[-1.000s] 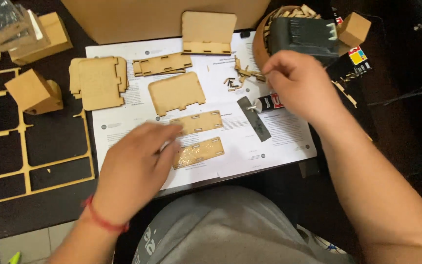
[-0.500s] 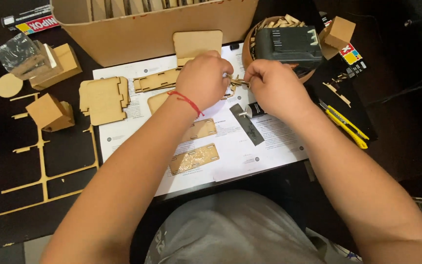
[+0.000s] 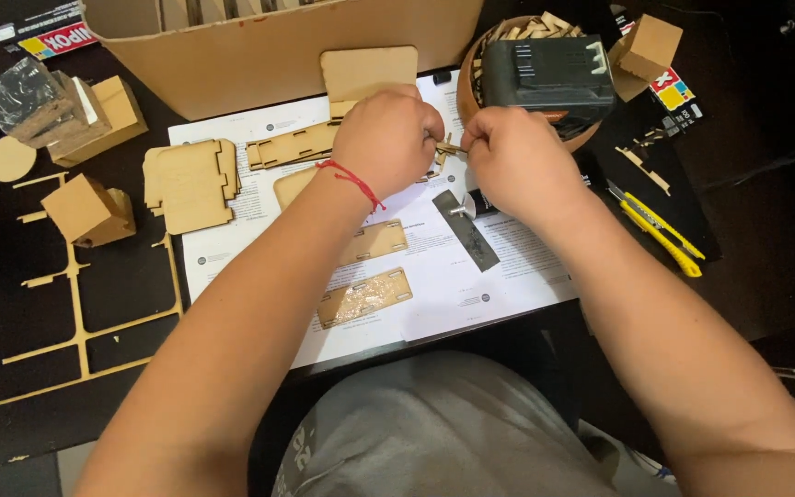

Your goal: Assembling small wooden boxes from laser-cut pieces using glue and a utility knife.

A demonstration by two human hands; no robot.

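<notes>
Wooden piece (image 3: 446, 149), lengthwise left-right, between hands

I see a small pale wooden piece (image 3: 449, 147), thin and laser-cut, pinched between the fingertips of my left hand (image 3: 388, 138) and right hand (image 3: 508, 156); only its narrow middle shows between my closed fingers, raised above the paper.

Both hands, left (image 3: 388, 138) and right (image 3: 512, 161), are boxed in up top: cardboard box (image 3: 278, 55) straight ahead, bowl (image 3: 517, 83) with the black block (image 3: 549, 69) hard by the right one. Open white sheet (image 3: 434, 281) nearer the body, between the forearms, broken only by two wooden strips (image 3: 365, 296). Yellow knife (image 3: 660, 230) guards the right flank.
</notes>
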